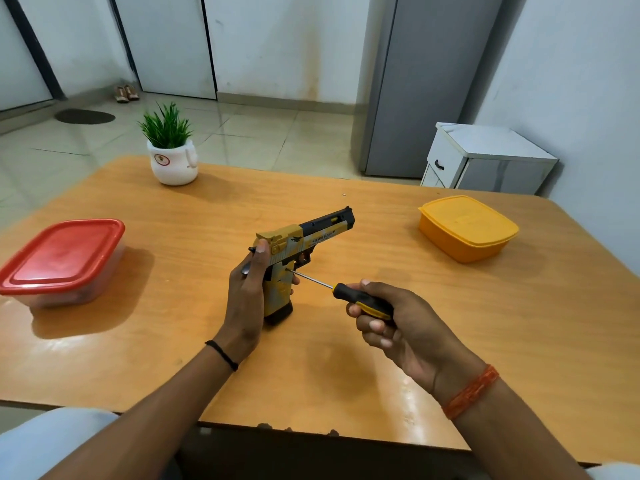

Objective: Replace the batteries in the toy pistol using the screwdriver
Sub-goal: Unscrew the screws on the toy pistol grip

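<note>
Toy pistol (294, 251) stands upright at table (207, 216) centre, butt down on the wood, barrel pointing far-right. Left hand (247, 299) wraps the back of the grip, closed firm round it, thumb up by the slide. Right hand (391, 320) is closed round the screwdriver (360, 301) handle, just right of and slightly nearer than the pistol. Shaft runs left and a bit far, roughly level, so its long axis crosses the upright grip; tip sits at the grip's right face just under the trigger guard, looks to be in a screw there, screw itself too small to see. Step is likely loosening the battery cover; it isn't off. Turning needs shaft kept square to that face. Red-lidded box (65, 258) far left, yellow box (464, 226) right, no batteries visible.
</note>
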